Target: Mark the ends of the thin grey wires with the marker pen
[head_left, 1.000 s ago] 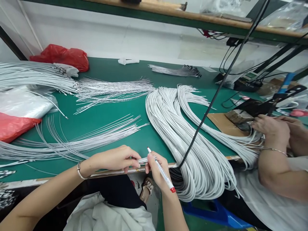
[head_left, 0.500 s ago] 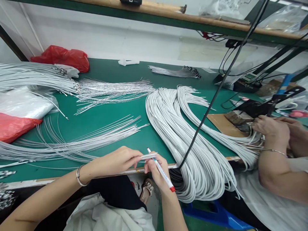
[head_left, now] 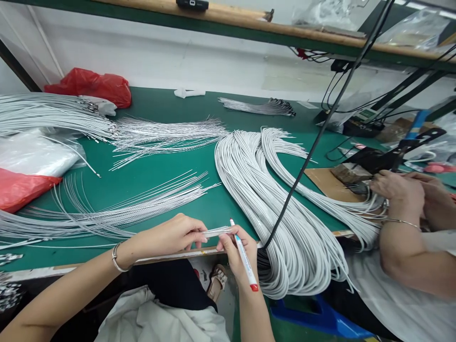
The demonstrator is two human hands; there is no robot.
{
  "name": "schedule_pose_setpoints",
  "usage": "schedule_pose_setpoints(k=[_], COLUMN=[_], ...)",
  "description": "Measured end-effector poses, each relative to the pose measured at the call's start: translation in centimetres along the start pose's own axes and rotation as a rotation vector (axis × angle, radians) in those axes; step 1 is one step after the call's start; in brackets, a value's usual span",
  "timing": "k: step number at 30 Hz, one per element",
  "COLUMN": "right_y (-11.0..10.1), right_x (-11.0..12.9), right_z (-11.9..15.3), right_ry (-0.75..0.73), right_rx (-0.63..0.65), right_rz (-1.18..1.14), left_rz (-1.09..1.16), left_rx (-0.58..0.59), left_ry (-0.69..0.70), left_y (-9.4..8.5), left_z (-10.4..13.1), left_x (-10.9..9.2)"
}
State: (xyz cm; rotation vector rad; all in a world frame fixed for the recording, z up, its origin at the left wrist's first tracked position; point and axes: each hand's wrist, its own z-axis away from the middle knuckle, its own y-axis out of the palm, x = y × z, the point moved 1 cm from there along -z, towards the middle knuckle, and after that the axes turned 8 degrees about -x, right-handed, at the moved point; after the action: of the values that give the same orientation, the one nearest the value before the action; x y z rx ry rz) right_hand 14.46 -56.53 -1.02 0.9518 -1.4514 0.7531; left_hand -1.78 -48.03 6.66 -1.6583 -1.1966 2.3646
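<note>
Over the table's front edge, my left hand [head_left: 183,232] is closed on one end of a few thin grey wires [head_left: 216,231]. The fingertips of my right hand [head_left: 238,244] pinch the other end of these wires. That same hand also holds a marker pen [head_left: 244,259] with a white barrel and a red end, its tip pointing up and away. Beyond my left hand lies a loose spread of thin grey wires [head_left: 153,209]. Right of my right hand, a thick bundle of white cables [head_left: 281,218] is draped over the table edge.
A co-worker's hands [head_left: 401,192] work at the right, near a brown cardboard piece [head_left: 326,185]. A black cable [head_left: 313,142] slants down in front of the bundle. More wires [head_left: 167,133] and a red bag [head_left: 90,88] lie behind; a shelf [head_left: 228,19] runs overhead.
My right hand has shifted slightly right, away from the left, so a longer stretch of wires shows between them. The marker pen has turned more upright.
</note>
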Motion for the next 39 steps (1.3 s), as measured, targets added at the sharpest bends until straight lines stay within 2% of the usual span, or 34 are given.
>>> schedule_pose_setpoints(k=[6, 11, 15, 19, 26, 31, 37, 39], right_y=[-0.4, 0.2, 0.5, 0.4, 0.9, 1.5, 1.5, 1.0], right_x=[-0.4, -0.3, -0.6, -0.8, -0.2, 0.1, 0.2, 0.2], right_z=[-0.2, 0.1, 0.0, -0.3, -0.4, -0.5, -0.6, -0.7], right_ry=[0.012, -0.010, -0.042, -0.050, -0.069, -0.075, -0.087, -0.112], right_rx=[-0.019, 0.100, 0.148, 0.201, 0.229, 0.206, 0.180, 0.129], right_rz=[0.011, 0.083, 0.073, 0.062, 0.101, 0.119, 0.107, 0.102], left_rz=[0.010, -0.027, -0.087, -0.078, 0.030, 0.044, 0.082, 0.148], left_rx=[0.019, 0.037, 0.044, 0.056, 0.166, 0.028, 0.077, 0.073], left_ry=[0.009, 0.062, 0.153, 0.174, 0.071, 0.035, -0.025, -0.061], left_y=[-0.1, 0.1, 0.3, 0.3, -0.1, 0.1, 0.1, -0.1], left_z=[0.1, 0.2, 0.3, 0.3, 0.1, -0.2, -0.1, -0.1], left_x=[-0.2, -0.3, -0.4, -0.3, 0.2, -0.1, -0.5, -0.4])
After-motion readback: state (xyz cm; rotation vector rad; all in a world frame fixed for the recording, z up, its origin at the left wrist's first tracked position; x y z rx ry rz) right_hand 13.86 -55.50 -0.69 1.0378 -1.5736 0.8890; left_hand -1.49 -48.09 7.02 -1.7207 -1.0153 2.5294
